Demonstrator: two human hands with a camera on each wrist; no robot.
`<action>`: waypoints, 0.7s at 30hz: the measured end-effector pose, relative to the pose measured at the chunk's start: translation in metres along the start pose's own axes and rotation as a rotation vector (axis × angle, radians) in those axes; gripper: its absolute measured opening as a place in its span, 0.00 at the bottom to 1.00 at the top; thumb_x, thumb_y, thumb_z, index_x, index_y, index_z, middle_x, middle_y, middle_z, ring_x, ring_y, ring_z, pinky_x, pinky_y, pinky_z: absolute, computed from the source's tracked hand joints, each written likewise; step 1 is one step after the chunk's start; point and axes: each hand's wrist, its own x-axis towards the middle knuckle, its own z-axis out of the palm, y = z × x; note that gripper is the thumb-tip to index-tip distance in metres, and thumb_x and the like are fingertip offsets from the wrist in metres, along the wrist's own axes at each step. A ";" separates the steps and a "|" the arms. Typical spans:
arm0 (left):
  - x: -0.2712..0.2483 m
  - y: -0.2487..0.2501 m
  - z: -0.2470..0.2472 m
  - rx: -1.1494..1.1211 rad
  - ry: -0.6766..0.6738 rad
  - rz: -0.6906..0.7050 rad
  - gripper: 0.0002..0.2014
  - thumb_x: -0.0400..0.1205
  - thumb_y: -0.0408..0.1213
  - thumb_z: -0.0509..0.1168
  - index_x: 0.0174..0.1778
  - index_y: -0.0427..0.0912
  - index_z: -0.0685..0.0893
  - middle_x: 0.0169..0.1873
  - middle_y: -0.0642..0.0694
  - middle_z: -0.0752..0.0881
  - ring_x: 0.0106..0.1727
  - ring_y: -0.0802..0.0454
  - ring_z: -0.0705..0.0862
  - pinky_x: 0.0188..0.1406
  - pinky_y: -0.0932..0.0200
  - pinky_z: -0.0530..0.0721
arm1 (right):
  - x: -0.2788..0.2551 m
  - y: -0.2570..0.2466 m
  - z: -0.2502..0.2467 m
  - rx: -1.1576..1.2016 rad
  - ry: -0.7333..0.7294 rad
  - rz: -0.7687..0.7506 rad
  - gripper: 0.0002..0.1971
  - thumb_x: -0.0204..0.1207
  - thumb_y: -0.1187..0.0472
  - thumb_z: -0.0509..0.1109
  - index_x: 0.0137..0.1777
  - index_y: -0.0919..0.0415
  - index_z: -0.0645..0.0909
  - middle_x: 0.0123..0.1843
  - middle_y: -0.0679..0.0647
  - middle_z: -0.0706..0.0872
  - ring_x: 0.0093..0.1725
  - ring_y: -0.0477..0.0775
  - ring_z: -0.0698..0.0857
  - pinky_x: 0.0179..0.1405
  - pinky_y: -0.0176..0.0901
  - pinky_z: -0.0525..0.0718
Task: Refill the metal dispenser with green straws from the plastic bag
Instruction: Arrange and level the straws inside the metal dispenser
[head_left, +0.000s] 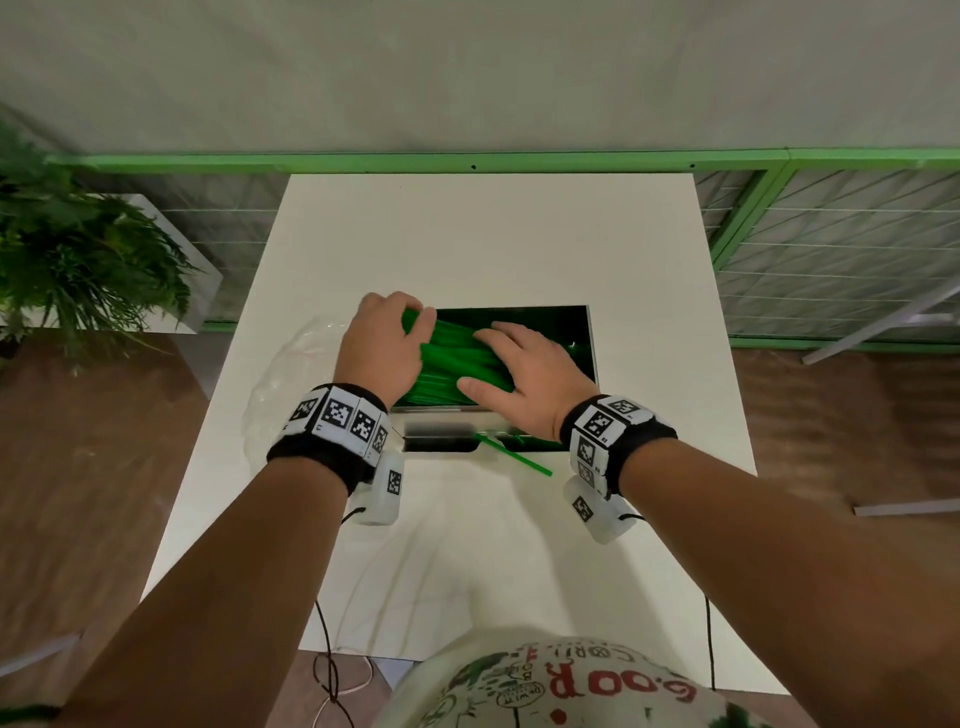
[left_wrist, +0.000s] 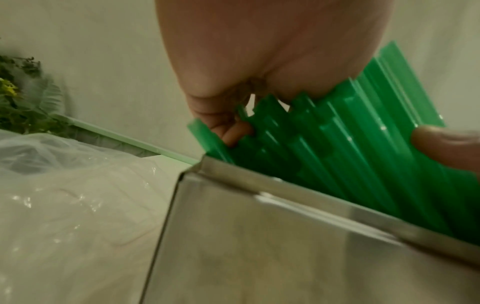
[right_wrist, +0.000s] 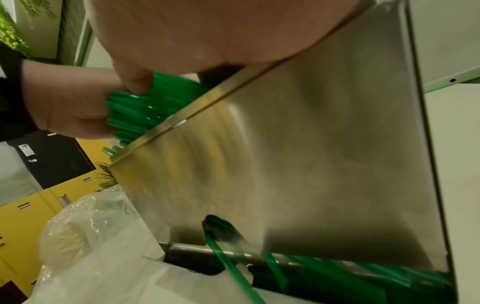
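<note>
crumpled clear plastic bag (head_left: 291, 374) left of open metal dispenser box (head_left: 589, 332) | left hand (head_left: 379, 348) clamped on green plastic straws (head_left: 457, 358) | right hand (head_left: 524, 364) flat, pressing them

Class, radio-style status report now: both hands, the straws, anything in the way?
Left hand grips straw bundle ends. Right hand flat on bundle, over open dispenser. One loose straw sticks out of front slot.

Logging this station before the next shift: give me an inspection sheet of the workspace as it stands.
Surface: white table.
Job's things: dispenser open on top, straws bundled slantwise in it; bag crumpled at its left.
Clutter: stray straw poking from the front slot.
Hands: left hand grips the bundle's end; right hand lies flat on it.
Cables: black leads hang from the wrist units.
Surroundings: plant, green railing.
</note>
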 end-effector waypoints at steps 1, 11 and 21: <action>-0.001 0.001 0.002 -0.031 0.011 0.024 0.15 0.90 0.48 0.61 0.61 0.41 0.85 0.54 0.43 0.80 0.53 0.43 0.84 0.55 0.53 0.79 | -0.001 0.000 0.001 -0.024 0.013 -0.011 0.41 0.76 0.25 0.50 0.82 0.51 0.67 0.83 0.56 0.69 0.80 0.59 0.69 0.80 0.63 0.65; 0.001 0.012 -0.010 -0.408 0.012 -0.235 0.21 0.91 0.48 0.53 0.58 0.42 0.88 0.59 0.45 0.86 0.59 0.50 0.81 0.57 0.56 0.78 | 0.007 0.001 0.002 -0.042 -0.076 0.096 0.34 0.78 0.45 0.49 0.85 0.53 0.63 0.85 0.58 0.67 0.82 0.61 0.65 0.81 0.63 0.64; -0.024 -0.003 0.005 0.010 0.375 0.385 0.22 0.88 0.45 0.55 0.71 0.36 0.81 0.74 0.39 0.78 0.75 0.40 0.75 0.74 0.41 0.74 | 0.008 0.000 -0.001 -0.038 -0.176 0.123 0.34 0.77 0.49 0.50 0.86 0.37 0.55 0.89 0.51 0.56 0.86 0.64 0.56 0.82 0.73 0.54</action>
